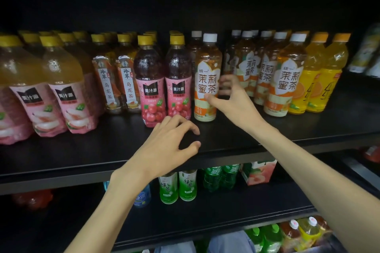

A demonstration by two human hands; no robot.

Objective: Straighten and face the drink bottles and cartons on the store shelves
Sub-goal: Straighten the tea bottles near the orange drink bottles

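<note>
The white-capped, orange-labelled plastic jasmine tea bottle stands at the black shelf front. Right hand pinches its label band, thumb in front, fingers behind. Left hand hovers loosely curled, empty. Full, rigid, probably heavy and smooth; grip mid-body.

The scene was dim, the shelf recess above the bottles nearly black. Soft glare sat on their shoulders. Wide-angle distortion bent and blurred the frame's edges.
</note>
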